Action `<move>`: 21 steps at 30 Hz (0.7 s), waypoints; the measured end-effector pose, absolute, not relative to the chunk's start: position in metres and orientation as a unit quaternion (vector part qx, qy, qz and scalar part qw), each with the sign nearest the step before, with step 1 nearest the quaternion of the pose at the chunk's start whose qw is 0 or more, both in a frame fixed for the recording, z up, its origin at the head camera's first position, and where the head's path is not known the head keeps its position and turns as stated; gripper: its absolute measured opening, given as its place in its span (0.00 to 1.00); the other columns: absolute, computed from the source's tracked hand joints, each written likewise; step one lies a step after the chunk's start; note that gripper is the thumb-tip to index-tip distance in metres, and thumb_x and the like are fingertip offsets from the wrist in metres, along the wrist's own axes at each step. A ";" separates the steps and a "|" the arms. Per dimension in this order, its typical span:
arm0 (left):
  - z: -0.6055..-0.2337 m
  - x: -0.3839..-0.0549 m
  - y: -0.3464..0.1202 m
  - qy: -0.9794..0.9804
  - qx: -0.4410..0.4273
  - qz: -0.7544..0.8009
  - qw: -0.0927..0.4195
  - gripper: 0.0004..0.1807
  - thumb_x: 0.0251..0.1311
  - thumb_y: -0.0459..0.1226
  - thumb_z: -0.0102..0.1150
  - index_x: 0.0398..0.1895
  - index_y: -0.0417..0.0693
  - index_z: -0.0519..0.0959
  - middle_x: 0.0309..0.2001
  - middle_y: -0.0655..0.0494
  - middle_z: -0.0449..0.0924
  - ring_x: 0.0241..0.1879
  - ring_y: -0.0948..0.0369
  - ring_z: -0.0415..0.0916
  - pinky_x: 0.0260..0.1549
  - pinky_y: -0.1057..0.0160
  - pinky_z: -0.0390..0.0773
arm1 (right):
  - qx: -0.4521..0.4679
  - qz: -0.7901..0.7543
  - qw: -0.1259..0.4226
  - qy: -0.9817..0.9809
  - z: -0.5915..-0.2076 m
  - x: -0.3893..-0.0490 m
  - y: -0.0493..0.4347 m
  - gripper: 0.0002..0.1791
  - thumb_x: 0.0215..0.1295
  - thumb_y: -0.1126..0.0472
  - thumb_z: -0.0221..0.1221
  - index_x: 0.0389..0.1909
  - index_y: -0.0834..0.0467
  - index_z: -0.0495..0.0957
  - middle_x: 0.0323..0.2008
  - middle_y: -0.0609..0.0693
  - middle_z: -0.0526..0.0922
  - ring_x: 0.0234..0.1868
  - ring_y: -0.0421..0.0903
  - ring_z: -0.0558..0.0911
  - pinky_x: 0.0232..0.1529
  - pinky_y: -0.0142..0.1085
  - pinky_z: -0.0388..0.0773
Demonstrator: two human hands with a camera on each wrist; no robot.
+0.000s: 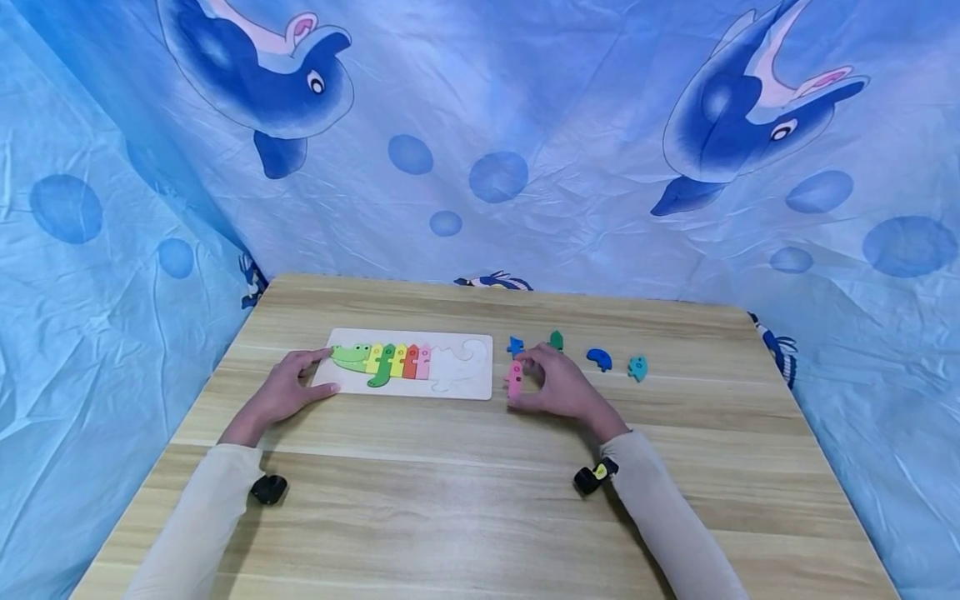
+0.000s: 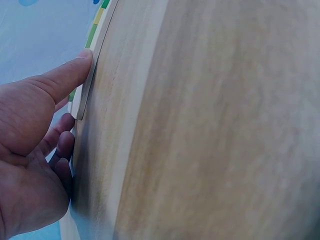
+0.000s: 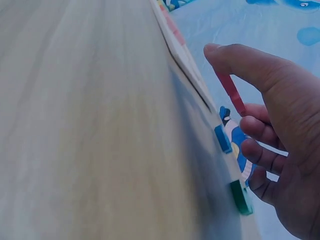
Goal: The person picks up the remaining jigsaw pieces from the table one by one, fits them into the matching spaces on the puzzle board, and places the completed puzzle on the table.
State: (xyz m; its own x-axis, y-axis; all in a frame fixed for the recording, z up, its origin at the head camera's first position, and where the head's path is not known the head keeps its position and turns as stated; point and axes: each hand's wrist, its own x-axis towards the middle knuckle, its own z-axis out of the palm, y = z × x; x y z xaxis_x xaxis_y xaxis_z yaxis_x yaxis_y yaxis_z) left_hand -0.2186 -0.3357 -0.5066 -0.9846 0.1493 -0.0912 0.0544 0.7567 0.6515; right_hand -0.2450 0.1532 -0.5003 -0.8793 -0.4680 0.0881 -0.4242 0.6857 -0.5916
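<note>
A white puzzle board [image 1: 468, 385] lies on the table with a crocodile picture partly made up of coloured pieces: a green head [image 1: 351, 357], then yellow, green, red and pink strips. On its right part only a printed outline with a curled tail shows. My left hand [image 1: 288, 386] holds the board's left end, thumb at the near edge and a finger at the far corner. Just right of the board, my right hand [image 1: 558, 383] pinches a pink puzzle piece [image 1: 514, 379] between thumb and fingertips. In the right wrist view this pink piece [image 3: 231, 94] is raised off the tabletop.
Loose puzzle pieces lie around and beyond my right hand: a small blue one [image 1: 515, 345], a green one [image 1: 557, 340], a dark blue curved one [image 1: 599, 359] and a teal one [image 1: 637, 368]. A blue dolphin-print cloth [image 1: 585, 242] hangs behind the wooden table [image 1: 450, 500].
</note>
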 end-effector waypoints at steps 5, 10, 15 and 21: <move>-0.506 -0.219 -0.335 0.937 0.052 0.339 0.073 0.43 0.65 0.45 0.69 0.77 0.39 0.61 0.73 0.27 0.55 0.70 0.30 0.56 0.67 0.30 0.58 | -0.252 -0.317 0.014 0.914 -0.496 -0.250 0.144 0.41 0.49 0.40 0.77 0.62 0.54 0.79 0.44 0.47 0.77 0.39 0.45 0.73 0.38 0.40 0.74; -0.505 -0.218 -0.334 0.938 0.052 0.336 0.074 0.44 0.65 0.46 0.69 0.78 0.39 0.61 0.73 0.27 0.55 0.71 0.30 0.55 0.67 0.30 0.57 | -0.249 -0.319 0.006 0.915 -0.493 -0.255 0.135 0.41 0.49 0.40 0.77 0.62 0.54 0.79 0.47 0.47 0.78 0.43 0.46 0.75 0.42 0.40 0.76; -0.504 -0.218 -0.335 0.937 0.055 0.339 0.070 0.43 0.65 0.46 0.69 0.77 0.39 0.62 0.73 0.27 0.56 0.70 0.31 0.56 0.67 0.30 0.58 | -0.252 -0.324 0.003 0.912 -0.484 -0.261 0.125 0.40 0.49 0.39 0.77 0.62 0.52 0.79 0.50 0.47 0.78 0.48 0.50 0.77 0.48 0.43 0.78; -0.508 -0.218 -0.336 0.936 0.053 0.342 0.070 0.43 0.65 0.46 0.69 0.77 0.40 0.62 0.73 0.28 0.55 0.70 0.31 0.57 0.67 0.31 0.59 | -0.268 -0.335 0.006 0.903 -0.473 -0.267 0.110 0.39 0.50 0.40 0.77 0.62 0.51 0.79 0.49 0.53 0.79 0.45 0.56 0.78 0.40 0.43 0.77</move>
State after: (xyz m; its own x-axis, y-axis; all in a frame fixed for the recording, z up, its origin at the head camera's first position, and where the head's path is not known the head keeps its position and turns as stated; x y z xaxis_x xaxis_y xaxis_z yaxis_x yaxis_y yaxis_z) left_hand -0.2184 -0.3362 -0.5076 -0.9847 0.1462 -0.0953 0.0503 0.7606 0.6473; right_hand -0.2671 0.1099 -0.4729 -0.8565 -0.4878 0.1689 -0.4798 0.6316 -0.6090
